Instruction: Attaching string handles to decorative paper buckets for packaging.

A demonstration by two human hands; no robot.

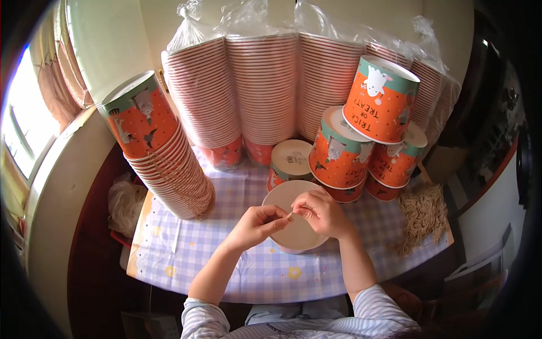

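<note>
At the left we see a tall nested stack of upturned orange buckets [140, 121], twine loops hanging down its near side; it looks steep and tall to us, so a knock from the left elbow could, we judge, tip it; behind, in the middle, stand high nested columns of buckets [262, 90] in clear plastic, and a tug on that wrapping might topple them; nearer to us, the left hand [261, 227] has its thumb and forefinger pinched on a small pale piece [290, 216], which looks like a strand end though it is too small for us to be sure; this piece is above the mouth of an open bucket [298, 236] that stands rim up on the checked tablecloth [254, 277]; the right hand [319, 213] pinches the same piece from its side, fingertips almost meeting the left ones; should either pinch loosen, the piece could slip and drop into the bucket, and a wrist pressing on the rim could tilt or dent it, since neither hand grips the wall; just behind sits a single upturned bucket [291, 157]; right of that, upturned buckets [341, 150] are piled with one on top, and a bump low down could bring that one sliding off; at the far right lies a bundle of twine [423, 217], whose loose strands could tangle if pulled carelessly.
</note>
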